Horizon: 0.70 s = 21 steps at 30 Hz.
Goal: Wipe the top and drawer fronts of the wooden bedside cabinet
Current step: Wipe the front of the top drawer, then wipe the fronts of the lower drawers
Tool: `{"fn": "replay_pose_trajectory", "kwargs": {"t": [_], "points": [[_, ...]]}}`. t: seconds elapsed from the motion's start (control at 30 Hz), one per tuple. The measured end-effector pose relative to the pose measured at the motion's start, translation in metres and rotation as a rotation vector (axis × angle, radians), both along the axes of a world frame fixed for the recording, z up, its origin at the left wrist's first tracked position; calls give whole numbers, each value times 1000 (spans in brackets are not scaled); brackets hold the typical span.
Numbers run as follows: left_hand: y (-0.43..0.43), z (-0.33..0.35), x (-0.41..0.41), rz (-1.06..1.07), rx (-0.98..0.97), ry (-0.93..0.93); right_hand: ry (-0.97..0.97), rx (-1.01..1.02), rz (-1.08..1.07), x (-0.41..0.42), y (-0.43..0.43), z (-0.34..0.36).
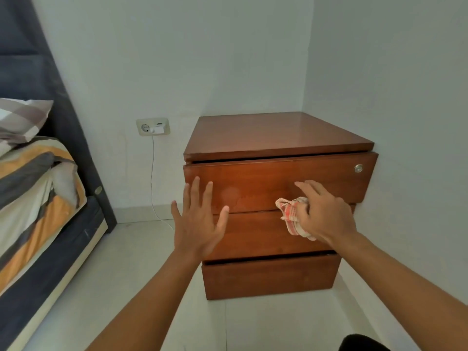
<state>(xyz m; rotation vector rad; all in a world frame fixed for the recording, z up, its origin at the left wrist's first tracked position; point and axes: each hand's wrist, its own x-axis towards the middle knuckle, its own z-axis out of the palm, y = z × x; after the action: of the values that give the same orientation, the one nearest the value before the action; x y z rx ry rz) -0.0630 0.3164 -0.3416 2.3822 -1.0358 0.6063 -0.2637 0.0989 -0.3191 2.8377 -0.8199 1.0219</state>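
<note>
The wooden bedside cabinet (276,133) stands in the room's corner, with a bare glossy top and three drawer fronts. The top drawer (253,183) has a round metal lock at its right end and a faint damp-looking smear near its middle. My right hand (324,214) presses a crumpled red-and-white checked cloth (291,214) against the seam between the top drawer and the middle drawer (253,234). My left hand (197,221) is held up with fingers spread at the cabinet's left front edge and holds nothing. The bottom drawer (271,277) is unobstructed.
A bed (38,198) with striped bedding, a pillow and a dark headboard fills the left side. A wall socket (153,126) with a white plug and a hanging cable sits between bed and cabinet. The floor (141,262) is pale tile. The right wall touches the cabinet's side.
</note>
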Motion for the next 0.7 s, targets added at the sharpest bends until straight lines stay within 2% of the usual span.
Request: {"fn": "replay_pose_trajectory", "kwargs": {"t": [0.13,0.23,0.57,0.7], "points": [[-2,-16,11,49,116,32,233,-22,-107,17,16,-20],[-6,-19,20,68,155,18,314,29,-145,30,11,-27],[-19,-33,33,62,84,-3,238,49,-118,47,1,-56],[-5,-56,25,129,81,66,278,87,-88,37,-1,-84]]}}
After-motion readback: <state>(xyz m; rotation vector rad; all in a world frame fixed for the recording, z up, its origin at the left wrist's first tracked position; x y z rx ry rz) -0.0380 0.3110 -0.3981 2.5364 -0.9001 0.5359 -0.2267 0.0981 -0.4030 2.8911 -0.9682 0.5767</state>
